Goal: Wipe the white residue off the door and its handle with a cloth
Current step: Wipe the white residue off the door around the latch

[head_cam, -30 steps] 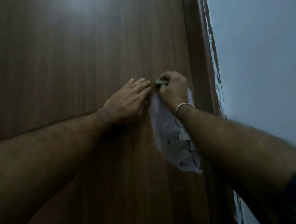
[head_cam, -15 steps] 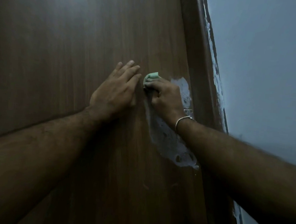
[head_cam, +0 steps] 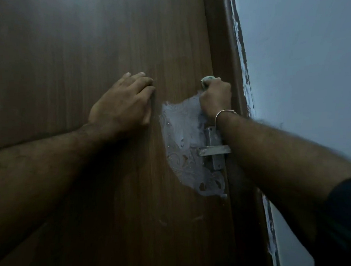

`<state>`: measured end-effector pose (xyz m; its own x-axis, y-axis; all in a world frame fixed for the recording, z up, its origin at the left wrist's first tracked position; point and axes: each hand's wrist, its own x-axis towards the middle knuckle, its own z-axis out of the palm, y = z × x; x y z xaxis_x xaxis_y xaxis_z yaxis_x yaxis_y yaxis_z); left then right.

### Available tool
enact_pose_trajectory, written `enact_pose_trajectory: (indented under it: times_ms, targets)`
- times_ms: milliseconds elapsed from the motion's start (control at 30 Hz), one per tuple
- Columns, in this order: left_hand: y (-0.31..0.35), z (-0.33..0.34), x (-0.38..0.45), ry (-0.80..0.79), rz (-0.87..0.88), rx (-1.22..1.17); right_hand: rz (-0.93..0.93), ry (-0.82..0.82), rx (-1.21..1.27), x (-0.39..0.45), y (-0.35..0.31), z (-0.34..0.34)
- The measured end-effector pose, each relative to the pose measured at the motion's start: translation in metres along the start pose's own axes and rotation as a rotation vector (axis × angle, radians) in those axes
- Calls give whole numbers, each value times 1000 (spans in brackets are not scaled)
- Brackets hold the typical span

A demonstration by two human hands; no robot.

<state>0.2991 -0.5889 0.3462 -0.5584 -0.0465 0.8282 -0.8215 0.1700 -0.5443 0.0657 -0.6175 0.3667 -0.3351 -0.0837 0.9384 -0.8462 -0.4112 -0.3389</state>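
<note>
A brown wooden door (head_cam: 93,45) fills the view. A patch of white residue (head_cam: 180,133) smears it beside a metal latch handle (head_cam: 213,149) near the door's right edge. My right hand (head_cam: 214,98) grips a small green cloth (head_cam: 206,79) and presses it on the door at the top of the patch, close to the frame. A thin bangle sits on that wrist. My left hand (head_cam: 123,103) rests flat on the wood, just left of the residue, holding nothing. My right forearm hides part of the latch.
The dark door frame (head_cam: 223,43) runs down the right side of the door. Beyond it is a pale blue-grey wall (head_cam: 308,69), with white paint smears (head_cam: 242,61) along the frame's edge.
My right hand with the cloth has swept from the patch's upper left to its upper right, by the frame. More of the residue and the latch now show. My left hand stays flat.
</note>
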Motion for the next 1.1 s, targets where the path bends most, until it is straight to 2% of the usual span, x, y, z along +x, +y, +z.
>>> enact_pose_trajectory:
  times_ms: [167,300,433,533,567,700,833,900,1000,1100]
  targets:
    - [-1,0,-1,-4,-4,-18,69,-9,-26,9,2,-3]
    - [-2,-2,-1,-15,-5,-8,-112,-47,53,1,-4,-3]
    - [1,-4,-1,-32,-11,-17,16,24,33,10,0,-8]
    - [1,-5,-1,-41,-16,-4,-143,-52,63,3,-16,-3]
    - [1,-5,-1,-46,-19,-5,-146,-59,72,2,-17,-5]
    - [2,-6,-1,-54,-22,-22,42,-39,63,7,-13,-15]
    - [1,-6,0,-66,-26,-3,-160,-222,113,-23,-47,-9]
    - [1,-6,-1,-65,-20,-8,-133,-255,153,-26,-60,-13]
    - [1,-4,-1,-51,-33,-33,-45,-192,211,-31,-65,-18]
    - [1,-5,-1,-17,-65,-62,-185,-327,232,-62,-72,-11]
